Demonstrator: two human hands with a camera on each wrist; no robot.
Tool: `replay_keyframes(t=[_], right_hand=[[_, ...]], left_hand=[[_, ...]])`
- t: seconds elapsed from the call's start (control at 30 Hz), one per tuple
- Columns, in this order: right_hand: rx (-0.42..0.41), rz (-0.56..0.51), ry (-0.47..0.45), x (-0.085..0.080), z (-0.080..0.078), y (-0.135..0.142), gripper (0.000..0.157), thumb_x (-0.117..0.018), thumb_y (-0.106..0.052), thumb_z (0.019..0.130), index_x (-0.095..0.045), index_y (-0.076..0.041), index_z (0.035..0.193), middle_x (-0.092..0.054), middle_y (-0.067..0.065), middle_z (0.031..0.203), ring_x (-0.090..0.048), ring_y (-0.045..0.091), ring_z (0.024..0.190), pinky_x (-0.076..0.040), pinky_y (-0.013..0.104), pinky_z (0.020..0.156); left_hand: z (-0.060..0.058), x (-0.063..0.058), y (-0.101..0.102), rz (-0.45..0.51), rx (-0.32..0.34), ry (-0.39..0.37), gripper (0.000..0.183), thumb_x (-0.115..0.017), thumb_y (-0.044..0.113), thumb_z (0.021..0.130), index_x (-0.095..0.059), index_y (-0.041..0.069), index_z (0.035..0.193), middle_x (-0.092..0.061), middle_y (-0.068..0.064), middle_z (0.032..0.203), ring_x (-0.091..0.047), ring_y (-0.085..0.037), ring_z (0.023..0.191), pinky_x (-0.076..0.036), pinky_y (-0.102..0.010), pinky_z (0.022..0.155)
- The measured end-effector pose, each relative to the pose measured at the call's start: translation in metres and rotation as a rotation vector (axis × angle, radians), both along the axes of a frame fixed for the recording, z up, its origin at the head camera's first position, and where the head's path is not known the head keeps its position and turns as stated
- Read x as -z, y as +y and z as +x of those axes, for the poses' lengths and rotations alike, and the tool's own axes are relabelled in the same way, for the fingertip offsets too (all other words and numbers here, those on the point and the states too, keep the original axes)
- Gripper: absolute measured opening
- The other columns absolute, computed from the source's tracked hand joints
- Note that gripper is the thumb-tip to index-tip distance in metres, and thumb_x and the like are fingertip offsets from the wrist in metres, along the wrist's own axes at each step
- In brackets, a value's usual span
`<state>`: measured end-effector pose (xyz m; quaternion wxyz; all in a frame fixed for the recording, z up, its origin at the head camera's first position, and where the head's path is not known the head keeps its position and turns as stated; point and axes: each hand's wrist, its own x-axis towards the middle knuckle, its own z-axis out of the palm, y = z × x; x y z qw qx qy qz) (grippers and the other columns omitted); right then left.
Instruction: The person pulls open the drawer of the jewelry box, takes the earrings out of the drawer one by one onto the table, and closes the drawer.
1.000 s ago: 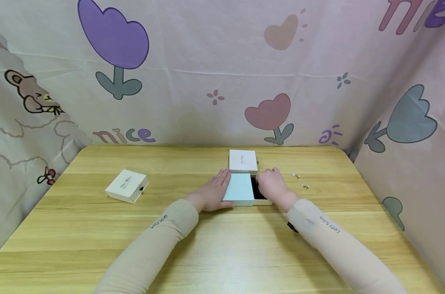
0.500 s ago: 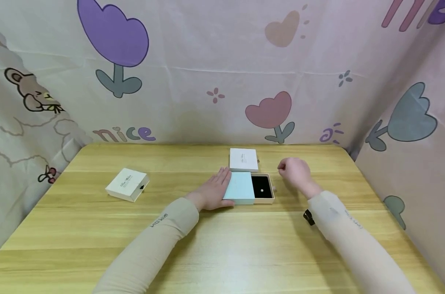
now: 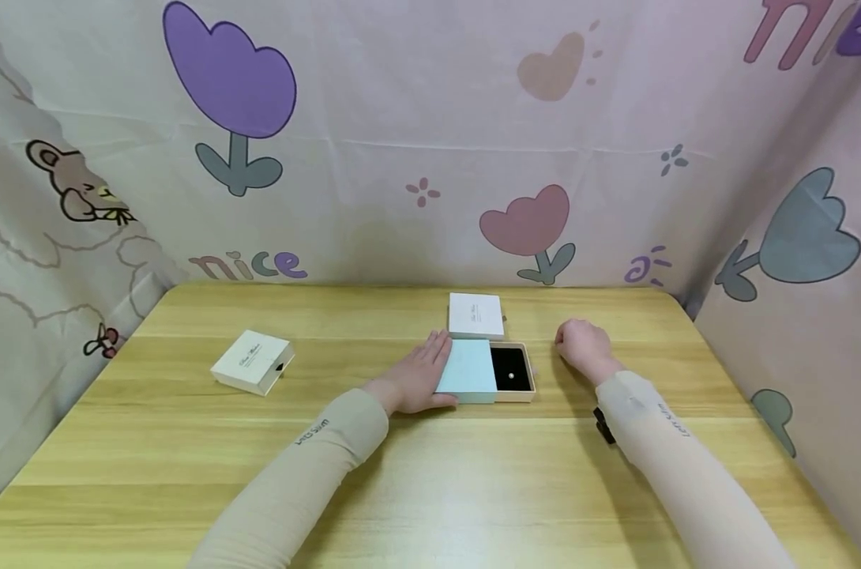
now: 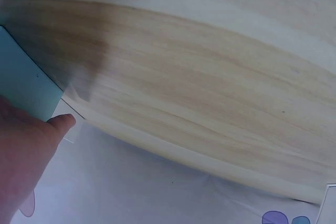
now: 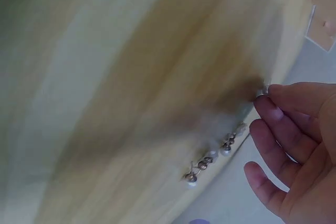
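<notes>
My left hand [image 3: 418, 378] rests along the left side of a light blue drawer-style jewelry box [image 3: 468, 370], fingers straight and thumb at its front corner. Its drawer [image 3: 528, 371] sticks out to the right, with a black lining and one pearl [image 3: 511, 376] in it. Right of the box, my right hand [image 3: 585, 348] is low over the table. In the right wrist view its thumb and index finger pinch a small silvery earring [image 5: 262, 92], partly covered by the fingertips. Pearl earrings [image 5: 195, 171] lie on the table beside that hand; the head view hides them.
Behind the blue box stands a white box [image 3: 475, 314] with small print. Another white box [image 3: 251, 360] with a black tab sits to the left on the wooden table [image 3: 430, 490]. A printed cloth [image 3: 374, 158] hangs around the back and sides.
My right hand has left the open drawer and moved right to the earrings on the table. A pearl now shows in the drawer. My left hand has stayed on the blue box.
</notes>
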<state>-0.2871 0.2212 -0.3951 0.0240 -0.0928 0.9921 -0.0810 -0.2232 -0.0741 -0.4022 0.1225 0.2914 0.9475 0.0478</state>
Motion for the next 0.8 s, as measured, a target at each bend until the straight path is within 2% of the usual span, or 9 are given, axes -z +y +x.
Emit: replay_keyframes(t=[0.27,0.47,0.63,0.8], right_hand=[[0.016,-0.01,-0.012,-0.002,0.0,0.001,0.018,-0.055,-0.007,0.086,-0.07,-0.003,0.094,-0.069,0.018,0.102,-0.064,0.032,0.09,-0.052,0.047,0.072],[-0.001,-0.029,0.04,-0.013,0.006,-0.005,0.02,-0.053,-0.006,0.086,-0.07,-0.002,0.096,-0.07,0.017,0.102,-0.065,0.033,0.091,-0.052,0.049,0.073],[-0.098,-0.046,0.063,-0.028,0.018,-0.024,0.019,-0.054,-0.007,0.087,-0.07,-0.002,0.096,-0.071,0.015,0.1,-0.065,0.032,0.093,-0.051,0.048,0.081],[-0.262,-0.036,0.077,-0.033,0.036,-0.048,0.015,-0.059,-0.008,0.086,-0.072,-0.004,0.092,-0.072,0.01,0.093,-0.067,0.026,0.086,-0.053,0.042,0.08]], left_hand=[[0.002,-0.003,-0.002,0.058,0.02,-0.005,0.094,-0.049,0.055,0.09,-0.005,-0.004,0.148,-0.001,-0.021,0.157,0.0,-0.033,0.146,-0.017,-0.046,0.117],[-0.001,0.0,-0.002,0.057,0.016,-0.011,0.094,-0.047,0.056,0.091,-0.002,-0.003,0.149,0.003,-0.019,0.157,0.003,-0.031,0.146,-0.015,-0.046,0.117],[-0.004,0.004,-0.001,0.019,-0.008,-0.019,0.097,-0.047,0.06,0.089,0.0,0.0,0.15,0.006,-0.015,0.158,0.005,-0.028,0.146,-0.015,-0.043,0.118],[-0.001,0.0,0.0,0.02,0.0,-0.008,0.097,-0.049,0.058,0.089,-0.003,-0.001,0.149,0.003,-0.017,0.158,0.002,-0.03,0.146,-0.016,-0.044,0.117]])
